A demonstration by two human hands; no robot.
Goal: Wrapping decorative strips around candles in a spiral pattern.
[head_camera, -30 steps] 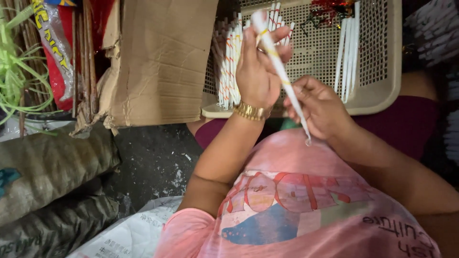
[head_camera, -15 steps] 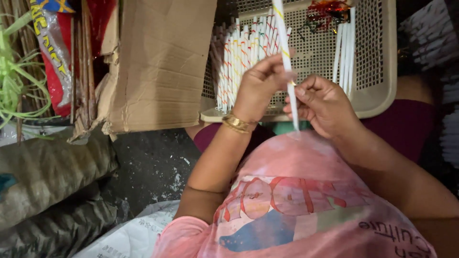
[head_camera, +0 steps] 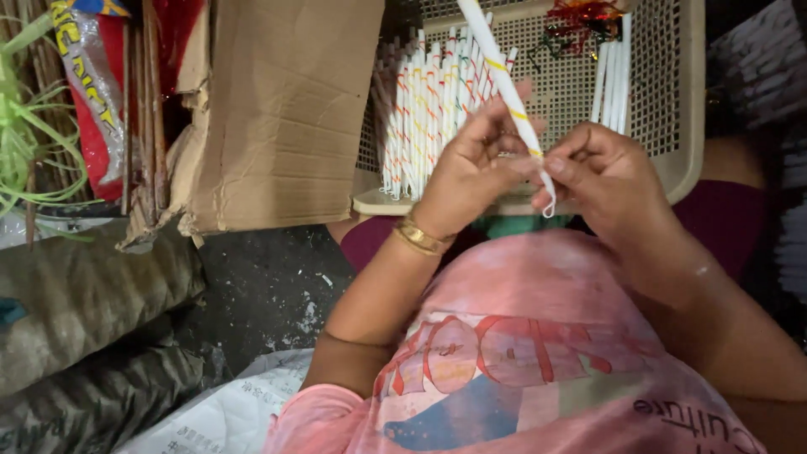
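A long white stick (head_camera: 503,77) with thin coloured stripes slants up and away over a beige perforated basket (head_camera: 668,160). My left hand (head_camera: 471,164), a gold bangle on its wrist, pinches the stick's lower part. My right hand (head_camera: 607,172) grips the same stick just beside it, near the bottom tip. Behind my left hand, several matching striped sticks (head_camera: 424,109) stand bundled in the basket. A few plain white sticks (head_camera: 611,71) lean at the basket's right.
A torn cardboard box (head_camera: 277,118) stands left of the basket. Brown sticks and a red printed bag (head_camera: 92,101) sit beside it, with green strands (head_camera: 25,151) at the far left. Grey sacks (head_camera: 84,311) lie below. Red and gold trim (head_camera: 580,21) lies in the basket.
The stick has tilted from upright to slanting up-left, and both hands have slid lower and closer together along it. The view has shifted slightly.
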